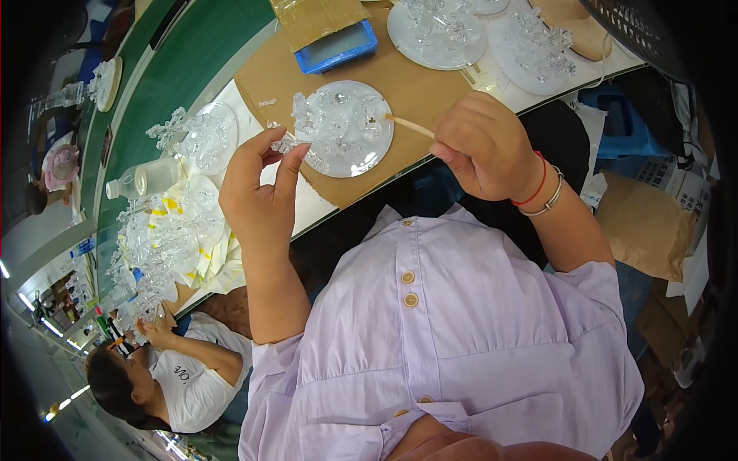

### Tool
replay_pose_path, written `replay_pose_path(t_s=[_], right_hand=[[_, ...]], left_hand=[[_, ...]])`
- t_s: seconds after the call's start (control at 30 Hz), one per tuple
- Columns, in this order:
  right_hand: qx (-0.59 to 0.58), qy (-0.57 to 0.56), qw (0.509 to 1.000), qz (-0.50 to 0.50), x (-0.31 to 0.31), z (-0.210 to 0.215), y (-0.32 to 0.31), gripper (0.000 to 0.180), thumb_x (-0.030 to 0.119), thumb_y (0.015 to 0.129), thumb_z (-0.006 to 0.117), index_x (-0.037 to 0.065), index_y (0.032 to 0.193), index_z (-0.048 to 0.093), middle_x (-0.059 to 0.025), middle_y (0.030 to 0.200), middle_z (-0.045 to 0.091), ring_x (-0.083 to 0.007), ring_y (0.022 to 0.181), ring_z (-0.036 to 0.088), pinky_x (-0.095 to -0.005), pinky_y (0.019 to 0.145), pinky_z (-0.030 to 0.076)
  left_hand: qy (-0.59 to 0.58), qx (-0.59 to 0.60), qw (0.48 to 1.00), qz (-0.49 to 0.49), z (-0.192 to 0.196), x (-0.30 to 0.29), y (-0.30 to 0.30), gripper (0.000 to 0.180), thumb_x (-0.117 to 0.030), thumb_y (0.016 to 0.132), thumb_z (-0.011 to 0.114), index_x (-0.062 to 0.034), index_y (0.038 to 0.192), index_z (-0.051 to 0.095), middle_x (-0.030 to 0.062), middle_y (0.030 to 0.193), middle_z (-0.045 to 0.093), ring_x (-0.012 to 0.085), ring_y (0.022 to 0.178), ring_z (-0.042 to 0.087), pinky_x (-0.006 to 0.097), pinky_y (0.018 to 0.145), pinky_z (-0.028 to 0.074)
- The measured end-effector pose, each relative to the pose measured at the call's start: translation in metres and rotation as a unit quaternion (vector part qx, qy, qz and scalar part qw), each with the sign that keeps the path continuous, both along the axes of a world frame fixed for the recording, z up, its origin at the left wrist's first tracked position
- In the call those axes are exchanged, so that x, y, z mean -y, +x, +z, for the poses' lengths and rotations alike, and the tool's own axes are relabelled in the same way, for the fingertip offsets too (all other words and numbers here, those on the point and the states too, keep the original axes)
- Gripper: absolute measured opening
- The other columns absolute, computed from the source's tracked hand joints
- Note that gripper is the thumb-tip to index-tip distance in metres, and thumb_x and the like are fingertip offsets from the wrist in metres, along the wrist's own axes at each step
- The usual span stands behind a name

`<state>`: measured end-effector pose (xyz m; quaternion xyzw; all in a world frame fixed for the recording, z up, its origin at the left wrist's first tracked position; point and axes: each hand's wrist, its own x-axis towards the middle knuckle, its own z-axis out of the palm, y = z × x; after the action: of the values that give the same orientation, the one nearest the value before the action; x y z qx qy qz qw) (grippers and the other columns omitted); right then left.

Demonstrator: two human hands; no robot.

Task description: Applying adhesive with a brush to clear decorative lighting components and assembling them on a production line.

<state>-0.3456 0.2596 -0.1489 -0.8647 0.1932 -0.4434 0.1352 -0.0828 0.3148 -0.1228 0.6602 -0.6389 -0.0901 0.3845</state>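
Observation:
In front of me a round white disc (361, 165) lies on brown cardboard, bearing a cluster of clear, glass-like pieces (338, 119). My left hand (261, 180) pinches a small clear, knobbly piece (288, 143) between thumb and fingertips at the disc's left edge. In my right hand (483, 146) is a thin wooden stick (411, 125), gripped near its end. Its other tip points left and reaches over the disc's right part; whether it touches a clear piece I cannot tell.
Beyond the disc stands a blue tray (336, 50), partly under a cardboard flap (317, 21). More discs with clear pieces (438, 34) sit at the far right. At left are a clear plastic bottle (146, 178) and piled clear pieces (165, 230). A co-worker (188, 369) sits at lower left.

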Motion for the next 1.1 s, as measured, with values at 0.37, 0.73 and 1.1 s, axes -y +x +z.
replay_pose_path(t_s=[0.37, 0.73, 1.1], right_hand=[[-0.049, -0.01, 0.997, 0.063, -0.013, 0.005, -0.006, 0.017, 0.011, 0.085, 0.066, -0.001, 0.09, 0.055, -0.0149, 0.083, 0.061, -0.0295, 0.068, 0.056, -0.0375, 0.059, 0.044], [-0.026, -0.017, 0.997, 0.07, -0.019, -0.004, 0.003, 0.018, 0.012, 0.086, 0.066, 0.0, 0.093, 0.055, -0.0154, 0.086, 0.062, -0.0286, 0.067, 0.056, -0.0371, 0.058, 0.044], [0.006, 0.046, 0.999, 0.017, -0.015, -0.003, -0.004, 0.009, 0.007, 0.09, 0.059, 0.003, 0.093, 0.051, -0.0122, 0.079, 0.062, -0.0259, 0.058, 0.05, -0.0341, 0.057, 0.04]], left_hand=[[-0.043, 0.038, 0.998, -0.019, -0.003, -0.001, 0.003, 0.03, -0.018, 0.069, 0.084, -0.0058, 0.093, 0.068, 0.0054, 0.083, 0.067, 0.0173, 0.069, 0.06, 0.028, 0.064, 0.049], [-0.057, 0.065, 0.996, -0.027, 0.0, -0.011, -0.005, 0.03, -0.016, 0.068, 0.084, -0.0046, 0.09, 0.068, 0.0073, 0.082, 0.067, 0.019, 0.068, 0.06, 0.029, 0.061, 0.049], [-0.08, 0.107, 0.987, -0.09, 0.009, -0.011, 0.002, 0.029, -0.011, 0.068, 0.083, -0.0049, 0.093, 0.067, 0.0072, 0.087, 0.068, 0.024, 0.076, 0.062, 0.032, 0.067, 0.049]])
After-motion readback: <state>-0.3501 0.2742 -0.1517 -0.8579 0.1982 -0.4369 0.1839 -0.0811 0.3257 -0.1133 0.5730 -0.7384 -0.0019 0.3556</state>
